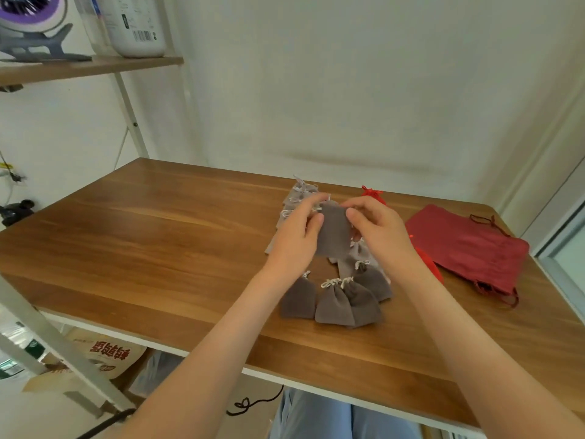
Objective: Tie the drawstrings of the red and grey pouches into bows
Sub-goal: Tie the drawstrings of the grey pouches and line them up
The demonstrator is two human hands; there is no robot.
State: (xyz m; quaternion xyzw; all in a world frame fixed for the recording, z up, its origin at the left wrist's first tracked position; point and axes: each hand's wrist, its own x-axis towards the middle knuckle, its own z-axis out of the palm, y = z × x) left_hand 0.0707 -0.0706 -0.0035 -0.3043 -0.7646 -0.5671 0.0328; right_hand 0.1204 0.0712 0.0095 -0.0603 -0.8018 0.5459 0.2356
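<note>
Nearest to the camera, below the table edge, are the person's legs in light blue trousers. A thin black cable lies curled on the floor beside them. Both bare forearms reach forward over the brown wooden table.

On the table, just before the hands, sits a group of four small dark grey velvet pouches with white drawstrings. Their mouths are gathered closed and they touch or overlap each other. I cannot tell if their knots are bows.

Above this group, the left hand and the right hand hold one more dark grey velvet pouch between them, off the table and with its mouth upward. The left hand's fingers are curled at the upper left corner and its thumb presses on the near face. The right hand pinches the upper right corner in the same way. A bit of white drawstring shows near the left fingertips, but it is blurred.

A bright red pouch lies partly hidden under the right forearm. Further right is a flat stack of dark red cloth pouches with loose cords.

Behind the hands, a row of lighter grey pouches overlaps toward the far edge, and near it stands a small red pouch with a gathered top. At the far left, a wooden shelf carries a white plastic container and a purple fan.
</note>
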